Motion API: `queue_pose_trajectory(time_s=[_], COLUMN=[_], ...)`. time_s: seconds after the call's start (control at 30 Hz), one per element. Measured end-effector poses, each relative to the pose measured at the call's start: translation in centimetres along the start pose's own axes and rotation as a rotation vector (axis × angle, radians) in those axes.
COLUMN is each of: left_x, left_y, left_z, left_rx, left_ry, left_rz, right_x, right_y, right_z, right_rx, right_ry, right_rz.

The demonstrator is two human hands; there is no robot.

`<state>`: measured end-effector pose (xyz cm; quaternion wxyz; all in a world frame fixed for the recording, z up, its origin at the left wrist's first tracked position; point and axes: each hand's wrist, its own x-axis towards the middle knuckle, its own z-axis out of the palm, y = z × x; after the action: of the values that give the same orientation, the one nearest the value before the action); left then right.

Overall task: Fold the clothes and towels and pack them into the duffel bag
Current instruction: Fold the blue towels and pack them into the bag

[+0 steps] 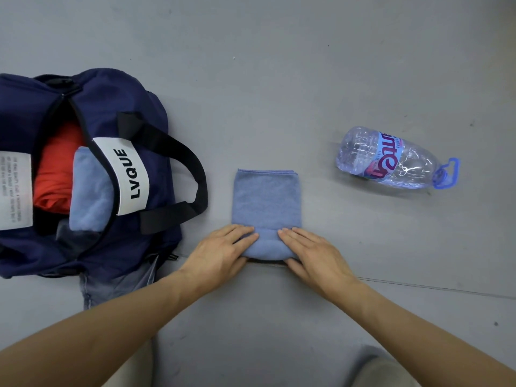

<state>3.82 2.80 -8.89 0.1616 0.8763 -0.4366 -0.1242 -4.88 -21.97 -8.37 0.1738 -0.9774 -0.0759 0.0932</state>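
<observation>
- The towel (pixel 266 202) lay flat on the floor (pixel 279 79) straight in front of me, folded to a narrow strip, with its near end turned over into a thick roll.
- I judged I was rolling it from my side toward the far hem, so that it would pack small like the rest.
- My left hand (pixel 220 252) sat on the left end of the roll and my right hand (pixel 315 255) on the right end, one at each side so the roll would stay even and not skew.
- The fingers (pixel 240 233) of both hands lay nearly straight and close together over the top of the roll, pressing down rather than clenched; the fingertips of the two hands were near each other at the middle but not touching.
- Each thumb ran along the near edge of the roll; whether it tucked under the cloth I cannot tell.
- The bag (pixel 134 107) stood to my left, just beside the left hand, unzipped and gaping, so a finished roll would need only a short reach.
- Inside it sat a red garment (pixel 55 169) and a second blue towel (pixel 89 191), side by side.
- Some denim (pixel 111 286) stuck out from under the bag's near edge.
- A bottle (pixel 391 160) lay on its side, well apart to the right.
</observation>
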Motion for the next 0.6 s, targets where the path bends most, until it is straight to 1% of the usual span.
queue_pose_trajectory(time_s=[0.1,0.17,0.23,0.3,0.37,0.43,0.5,0.6], left_x=[-0.3,-0.5,-0.4,-0.3,-0.2,-0.2,0.1,0.7], left_y=[0.0,0.2,0.6,0.9,1.1,1.3,1.4,1.4], left_z=[-0.3,-0.7,-1.4,-1.7,-1.6,-1.5,-1.5,-1.6], left_rx=[-0.093,-0.161,-0.215,-0.245,-0.276,-0.321,-0.355,-0.361], left_ry=[-0.004,-0.016,-0.043,-0.092,-0.127,-0.152,-0.175,-0.171], left_rz=[-0.05,-0.09,-0.181,-0.297,-0.363,-0.404,-0.454,-0.487], right_x=[0.1,0.1,0.1,-0.1,-0.2,-0.1,0.0,-0.1], right_y=[-0.3,-0.4,-0.3,-0.3,-0.4,-0.8,-1.1,-1.1], right_z=[-1.3,-1.9,-2.3,-2.3,-1.9,-1.3,-1.0,-0.6], right_rx=[0.095,0.107,0.116,0.165,0.206,0.185,0.1,-0.055], right_ry=[-0.055,-0.098,-0.138,-0.13,-0.102,-0.066,-0.01,-0.009], right_rz=[0.041,0.07,0.136,0.19,0.207,0.185,0.121,0.02])
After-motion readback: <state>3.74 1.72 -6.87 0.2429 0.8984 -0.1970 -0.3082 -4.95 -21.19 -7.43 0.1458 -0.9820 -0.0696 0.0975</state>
